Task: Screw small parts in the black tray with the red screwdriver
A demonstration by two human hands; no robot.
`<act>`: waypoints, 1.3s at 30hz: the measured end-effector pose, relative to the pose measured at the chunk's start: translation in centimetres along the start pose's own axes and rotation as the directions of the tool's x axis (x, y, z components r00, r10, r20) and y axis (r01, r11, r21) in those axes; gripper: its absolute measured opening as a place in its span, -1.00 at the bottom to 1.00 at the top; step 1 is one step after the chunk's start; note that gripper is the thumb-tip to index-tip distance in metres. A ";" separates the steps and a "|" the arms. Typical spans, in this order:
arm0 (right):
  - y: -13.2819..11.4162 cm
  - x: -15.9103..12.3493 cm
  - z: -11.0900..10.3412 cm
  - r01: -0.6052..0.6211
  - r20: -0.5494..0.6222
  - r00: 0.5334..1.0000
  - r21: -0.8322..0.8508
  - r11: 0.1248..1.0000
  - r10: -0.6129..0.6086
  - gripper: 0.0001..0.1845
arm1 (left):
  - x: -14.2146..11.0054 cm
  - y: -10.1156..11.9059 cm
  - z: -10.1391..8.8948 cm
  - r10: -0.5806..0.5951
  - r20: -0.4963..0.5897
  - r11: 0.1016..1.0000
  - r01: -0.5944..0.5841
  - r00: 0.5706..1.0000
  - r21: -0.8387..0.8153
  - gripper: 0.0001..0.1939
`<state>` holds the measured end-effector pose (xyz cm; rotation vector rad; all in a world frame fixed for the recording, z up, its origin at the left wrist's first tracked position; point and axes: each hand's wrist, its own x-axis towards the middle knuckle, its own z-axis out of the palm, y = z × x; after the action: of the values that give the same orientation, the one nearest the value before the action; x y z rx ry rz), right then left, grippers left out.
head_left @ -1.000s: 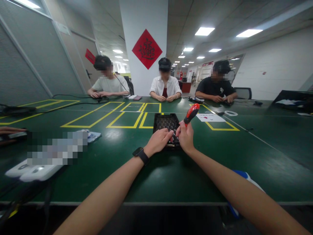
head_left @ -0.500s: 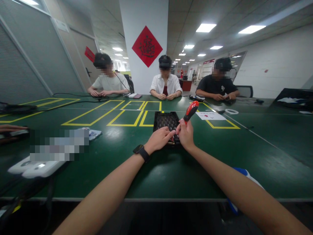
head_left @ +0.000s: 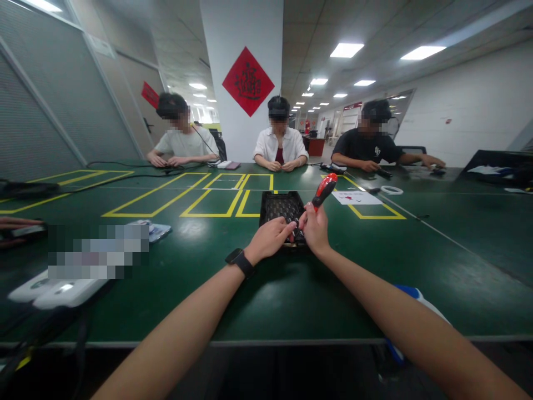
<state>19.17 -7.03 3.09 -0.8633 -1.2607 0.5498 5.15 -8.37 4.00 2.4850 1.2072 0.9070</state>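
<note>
A black open tray (head_left: 278,206) with a patterned floor lies on the green table in front of me. My right hand (head_left: 315,229) is closed around the lower part of a screwdriver (head_left: 324,191); its red and black handle sticks up, tilted to the right. The screwdriver's lower end is hidden by my fingers at the tray's right side. My left hand (head_left: 272,238), with a black watch (head_left: 240,261) at the wrist, reaches over the tray's near left side. Its fingers are pinched close to my right fingertips, and what they hold is too small to make out.
Yellow tape outlines (head_left: 156,194) mark the green table (head_left: 200,311). White devices (head_left: 66,286) with cables lie at left. A printed sheet (head_left: 358,198) and a tape roll (head_left: 392,190) lie beyond my right hand. Three people sit across; another person's hand (head_left: 19,225) shows at the left edge.
My hands and the screwdriver stay nearly in place over the tray. The person at the far right has stretched an arm out sideways to a dark object on the table. The view has shifted slightly.
</note>
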 end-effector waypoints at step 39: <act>-0.9 -0.1 0.0 0.011 0.054 0.998 0.099 0.995 -0.016 -0.78 | 0.6 0.0 -0.2 0.170 -0.063 0.968 -0.155 0.983 0.197 -0.76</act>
<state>19.06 -7.60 3.76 -0.7613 -1.2776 0.6233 5.25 -7.95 4.42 2.7588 1.1791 0.9809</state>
